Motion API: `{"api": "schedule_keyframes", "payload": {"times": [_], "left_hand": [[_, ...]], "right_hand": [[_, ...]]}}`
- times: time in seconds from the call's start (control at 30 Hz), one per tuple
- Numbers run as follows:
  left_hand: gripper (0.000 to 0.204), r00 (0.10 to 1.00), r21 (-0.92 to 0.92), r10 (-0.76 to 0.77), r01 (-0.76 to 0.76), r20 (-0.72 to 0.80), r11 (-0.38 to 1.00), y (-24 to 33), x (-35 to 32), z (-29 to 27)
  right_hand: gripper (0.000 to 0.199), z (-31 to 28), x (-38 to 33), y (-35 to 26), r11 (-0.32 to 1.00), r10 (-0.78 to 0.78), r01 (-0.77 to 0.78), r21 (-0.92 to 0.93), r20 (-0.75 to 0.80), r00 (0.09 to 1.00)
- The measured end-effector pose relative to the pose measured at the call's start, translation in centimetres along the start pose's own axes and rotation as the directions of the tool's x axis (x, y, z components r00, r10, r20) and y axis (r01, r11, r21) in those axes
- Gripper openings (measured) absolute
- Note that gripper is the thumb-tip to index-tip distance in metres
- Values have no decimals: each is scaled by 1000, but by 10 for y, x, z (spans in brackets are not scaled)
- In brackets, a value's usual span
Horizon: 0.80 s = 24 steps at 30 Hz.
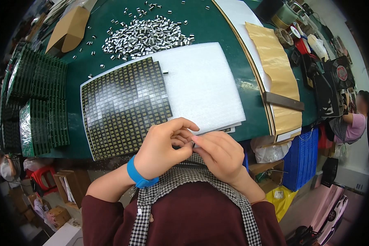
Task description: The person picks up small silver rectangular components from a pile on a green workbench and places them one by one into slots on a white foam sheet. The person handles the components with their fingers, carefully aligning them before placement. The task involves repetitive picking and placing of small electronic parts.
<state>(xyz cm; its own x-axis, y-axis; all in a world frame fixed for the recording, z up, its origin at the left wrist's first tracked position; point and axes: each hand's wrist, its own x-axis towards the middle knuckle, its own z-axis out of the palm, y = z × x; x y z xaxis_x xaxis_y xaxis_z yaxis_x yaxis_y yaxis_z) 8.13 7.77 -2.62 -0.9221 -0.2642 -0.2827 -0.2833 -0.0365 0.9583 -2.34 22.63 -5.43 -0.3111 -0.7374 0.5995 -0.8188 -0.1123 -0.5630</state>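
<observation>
Viewing the small silvery piece (193, 144) pinched by the right hand (222, 156), the left hand (161, 144) meeting it, grip unclear, we judge it light, stiff, slippery, best held by its edges.

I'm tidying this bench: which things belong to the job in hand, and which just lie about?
Likely in use:
- left hand, right hand
- glossy black-and-gold gridded sheeting
- heaped small silver-and-black blocks
- white foam sheet

Apparently lying about:
- tan paper sheet
- dark flat bar
- blue plastic crate
</observation>
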Motion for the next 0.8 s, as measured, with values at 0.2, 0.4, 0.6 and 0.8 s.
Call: {"api": "schedule_keyframes", "payload": {"times": [0.2, 0.4, 0.6, 0.8], "left_hand": [[28, 899, 578, 367, -172, -239, 797, 0, 8, -29], [33, 907, 934, 422, -166, 18, 316, -4, 12, -22], [19, 907, 925, 415, 90, 77, -369, -24, 22, 26], [16, 887, 946, 458, -192, 53, 262, 0, 18, -11]], "right_hand": [[20, -2, -4, 0, 829, 448, -427, 362, 29, 894], [14, -2, -7, 0, 522, 627, -580, 625, 179, 758], [15, 1, -7, 0, 416, 666, -584, 697, 204, 717], [24, -1, -11, 8, 648, 617, -555, 521, 69, 784]]}}
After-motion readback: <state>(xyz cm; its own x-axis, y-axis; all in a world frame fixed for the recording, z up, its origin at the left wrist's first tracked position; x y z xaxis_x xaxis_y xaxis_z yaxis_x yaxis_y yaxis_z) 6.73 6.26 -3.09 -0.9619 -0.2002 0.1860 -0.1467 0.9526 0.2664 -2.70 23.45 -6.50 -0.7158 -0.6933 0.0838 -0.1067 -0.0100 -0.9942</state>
